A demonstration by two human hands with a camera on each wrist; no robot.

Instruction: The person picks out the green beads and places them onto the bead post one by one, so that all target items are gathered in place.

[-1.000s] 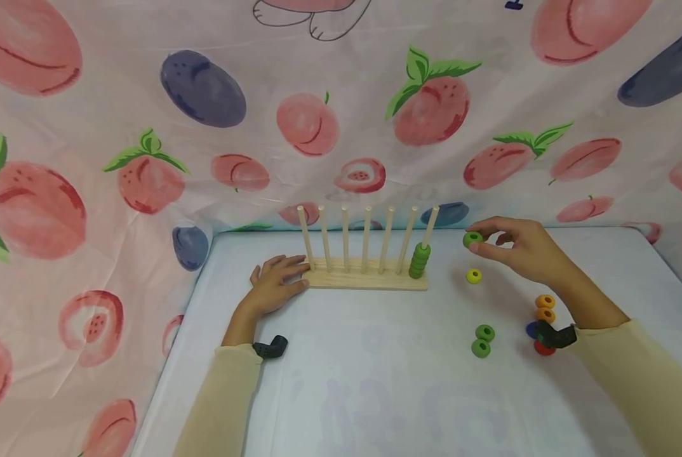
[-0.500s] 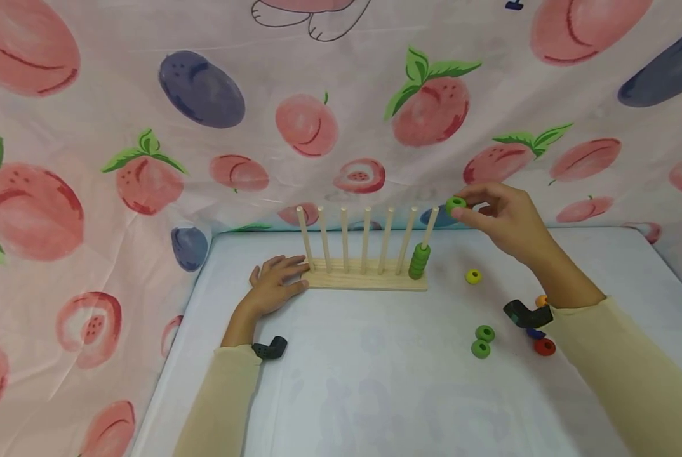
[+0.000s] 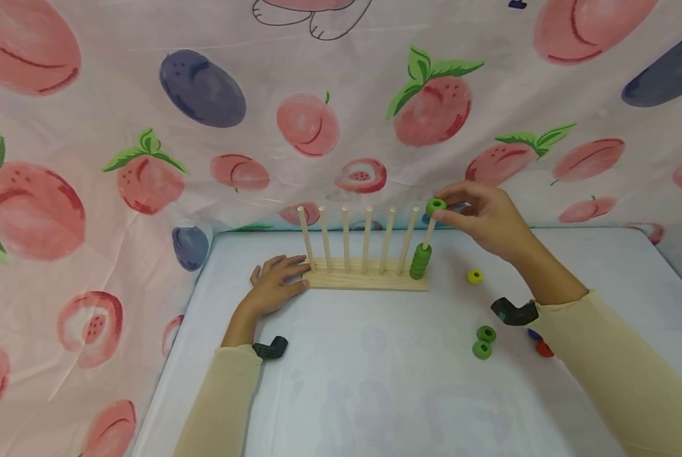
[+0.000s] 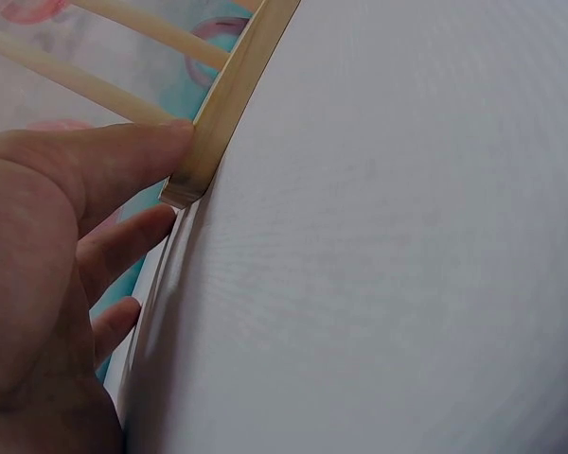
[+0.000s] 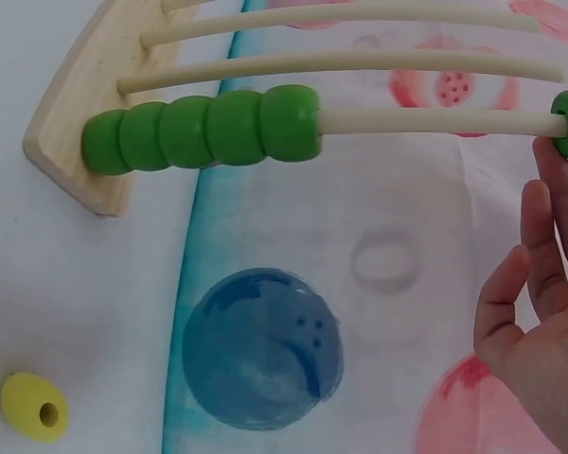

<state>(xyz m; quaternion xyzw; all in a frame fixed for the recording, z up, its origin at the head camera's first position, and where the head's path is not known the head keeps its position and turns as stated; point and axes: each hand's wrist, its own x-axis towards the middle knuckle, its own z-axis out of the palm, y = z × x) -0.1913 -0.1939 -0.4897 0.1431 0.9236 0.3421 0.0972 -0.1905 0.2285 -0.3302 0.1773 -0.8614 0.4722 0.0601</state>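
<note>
A wooden peg stand [image 3: 364, 280] with a row of upright pegs stands toward the back of the table. My left hand [image 3: 275, 285] holds its left end, thumb at the front edge and fingers over the end and back corner. In the left wrist view the thumb [image 4: 137, 161] lies against the wooden base [image 4: 229, 104]. With my right hand [image 3: 486, 219] I pinch a green bead [image 3: 435, 206] between thumb and fingers at the top of the rightmost peg. The right wrist view shows the peg tip at the bead's hole. Several green beads [image 5: 204, 130] are stacked low on that peg.
A yellow bead [image 3: 475, 277] lies right of the stand. Two green beads [image 3: 483, 341] sit nearer the front, with a blue bead [image 3: 534, 334] and a red bead [image 3: 543, 348] partly hidden by my right sleeve. A fruit-print cloth [image 3: 318, 76] hangs behind the table.
My right hand has raised the green bead and carried it left, from beyond the yellow bead to the rightmost peg's top. The left hand and stand have stayed put.
</note>
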